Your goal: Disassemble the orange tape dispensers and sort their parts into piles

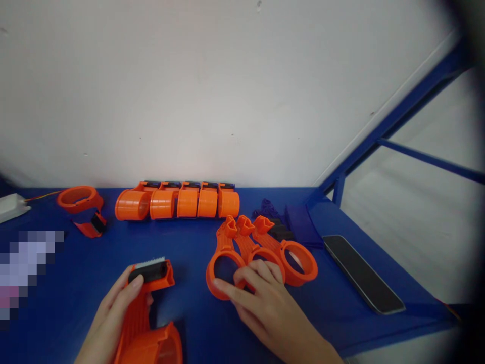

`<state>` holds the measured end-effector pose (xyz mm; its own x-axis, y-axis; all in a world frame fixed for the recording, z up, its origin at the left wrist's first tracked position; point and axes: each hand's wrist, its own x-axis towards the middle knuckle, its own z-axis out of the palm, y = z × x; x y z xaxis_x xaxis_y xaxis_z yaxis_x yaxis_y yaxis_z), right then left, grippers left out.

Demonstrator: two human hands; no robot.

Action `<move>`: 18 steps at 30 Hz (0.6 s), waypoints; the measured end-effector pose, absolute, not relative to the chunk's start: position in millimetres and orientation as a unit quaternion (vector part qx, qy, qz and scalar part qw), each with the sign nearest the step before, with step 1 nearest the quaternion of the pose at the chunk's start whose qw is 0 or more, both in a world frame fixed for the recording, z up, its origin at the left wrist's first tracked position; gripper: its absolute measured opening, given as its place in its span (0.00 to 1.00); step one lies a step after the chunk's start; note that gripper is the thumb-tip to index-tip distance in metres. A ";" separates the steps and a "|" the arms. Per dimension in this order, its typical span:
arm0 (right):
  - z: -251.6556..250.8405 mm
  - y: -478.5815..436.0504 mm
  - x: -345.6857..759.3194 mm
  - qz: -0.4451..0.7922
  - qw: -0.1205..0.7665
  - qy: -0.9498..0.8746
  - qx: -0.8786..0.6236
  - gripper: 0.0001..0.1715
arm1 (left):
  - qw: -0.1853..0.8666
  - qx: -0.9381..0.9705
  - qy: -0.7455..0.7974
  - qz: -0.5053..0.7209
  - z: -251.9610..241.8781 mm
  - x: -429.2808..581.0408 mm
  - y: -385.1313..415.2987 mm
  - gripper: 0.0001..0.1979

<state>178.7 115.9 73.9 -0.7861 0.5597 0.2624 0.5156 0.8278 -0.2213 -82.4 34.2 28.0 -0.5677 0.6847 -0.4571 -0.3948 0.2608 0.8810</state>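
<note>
Where the right hand (265, 303) lies, orange rings (261, 250) are partly hidden.

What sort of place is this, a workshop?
Likely a small assembly bench: a row of orange tape dispensers, loose orange dispenser handles, and a blue-topped table with a blue metal frame at its side.
</note>
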 end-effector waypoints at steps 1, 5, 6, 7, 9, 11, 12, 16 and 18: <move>75.1 115.4 177.8 0.072 0.178 -0.939 -0.284 0.24 | 0.446 0.107 0.663 0.592 29.6 -80.1 33.6 0.27; 80.4 108.9 163.6 0.101 0.263 -0.925 -0.256 0.17 | 0.437 0.127 0.681 0.573 35.2 -71.8 31.8 0.28; 81.5 106.5 157.2 0.121 0.274 -0.921 -0.250 0.15 | 0.440 0.141 0.680 0.570 36.1 -70.8 31.8 0.28; 82.2 104.0 149.9 0.145 0.283 -0.915 -0.250 0.13 | 0.449 0.156 0.676 0.563 36.7 -70.4 32.1 0.28; 82.0 99.7 134.0 0.193 0.296 -0.894 -0.275 0.18 | 0.478 0.184 0.669 0.539 37.0 -70.2 32.7 0.27; 80.4 97.4 119.4 0.222 0.304 -0.873 -0.312 0.24 | 0.494 0.208 0.663 0.522 37.4 -68.5 33.1 0.25; 79.3 97.1 113.7 0.228 0.303 -0.866 -0.325 0.24 | 0.486 0.220 0.663 0.525 38.0 -66.4 32.9 0.24; 74.2 98.5 105.5 0.236 0.288 -0.866 -0.333 0.15 | 0.440 0.249 0.660 0.555 44.7 -54.4 32.0 0.22; 72.5 98.4 108.4 0.240 0.294 -0.864 -0.331 0.13 | 0.446 0.245 0.662 0.550 47.8 -52.6 33.0 0.23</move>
